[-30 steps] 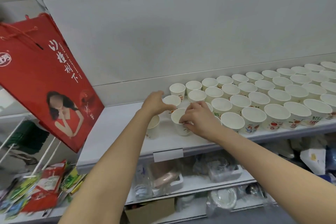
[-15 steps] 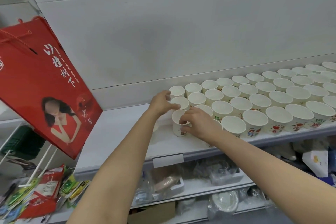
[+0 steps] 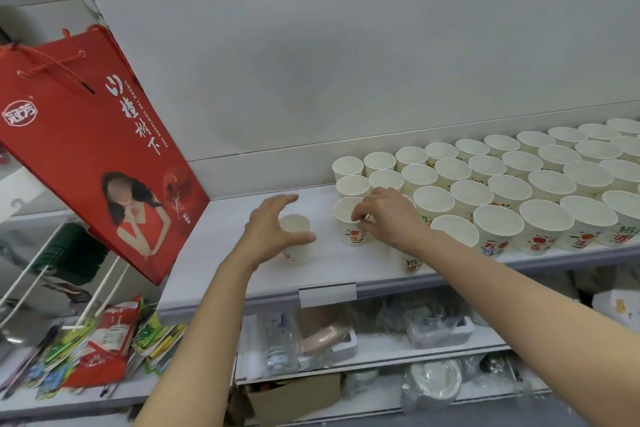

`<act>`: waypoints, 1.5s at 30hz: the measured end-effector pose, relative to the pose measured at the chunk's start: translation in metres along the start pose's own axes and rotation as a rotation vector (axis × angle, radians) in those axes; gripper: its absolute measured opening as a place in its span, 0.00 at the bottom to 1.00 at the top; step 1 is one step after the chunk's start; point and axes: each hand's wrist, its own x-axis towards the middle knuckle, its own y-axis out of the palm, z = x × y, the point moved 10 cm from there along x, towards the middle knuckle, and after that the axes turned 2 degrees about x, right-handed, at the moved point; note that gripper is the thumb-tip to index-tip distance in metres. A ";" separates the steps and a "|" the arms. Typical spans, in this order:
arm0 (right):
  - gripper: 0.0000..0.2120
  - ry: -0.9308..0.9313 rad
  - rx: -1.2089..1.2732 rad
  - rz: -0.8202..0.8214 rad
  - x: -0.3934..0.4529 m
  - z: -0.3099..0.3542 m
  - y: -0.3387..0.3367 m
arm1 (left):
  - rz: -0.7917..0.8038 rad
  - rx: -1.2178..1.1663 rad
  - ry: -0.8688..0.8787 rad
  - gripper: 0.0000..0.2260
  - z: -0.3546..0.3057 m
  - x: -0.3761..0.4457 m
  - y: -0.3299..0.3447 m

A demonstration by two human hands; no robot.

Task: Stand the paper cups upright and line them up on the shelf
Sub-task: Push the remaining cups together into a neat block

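Several rows of upright white paper cups (image 3: 498, 184) fill the right part of the white shelf (image 3: 225, 253). One cup (image 3: 298, 255) stands alone to their left. My left hand (image 3: 268, 236) is spread around it, thumb across its front and fingers apart from the rim. My right hand (image 3: 388, 218) pinches the rim of an upright cup (image 3: 346, 215) at the left end of the rows. Another printed cup (image 3: 412, 262) shows partly under my right wrist.
A red paper gift bag (image 3: 86, 149) hangs tilted at the shelf's left end. A price-tag holder (image 3: 327, 294) sits on the shelf's front edge. Below are lower shelves with plastic-wrapped goods (image 3: 433, 326), a cardboard box (image 3: 294, 399) and snack packets (image 3: 104, 340).
My left hand let go of a cup in the rows and moved left and forward to the lone cup. My right hand stayed on the cup at the rows' left end.
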 end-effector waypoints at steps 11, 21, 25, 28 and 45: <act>0.06 -0.034 -0.028 0.067 -0.002 -0.002 -0.001 | -0.095 0.013 0.039 0.34 -0.011 -0.024 0.040; 0.07 -0.016 -0.038 0.075 -0.005 -0.008 -0.009 | -0.220 -0.078 0.051 0.08 -0.027 -0.032 0.028; 0.06 -0.015 -0.008 0.090 -0.004 -0.008 -0.003 | -0.105 -0.143 0.147 0.09 -0.047 -0.053 0.047; 0.07 0.013 0.076 0.057 -0.006 -0.010 -0.007 | -0.090 -0.163 0.181 0.09 -0.058 -0.056 0.066; 0.17 -0.034 0.044 -0.138 -0.101 -0.037 -0.033 | -0.192 -0.080 0.162 0.18 -0.073 -0.056 0.081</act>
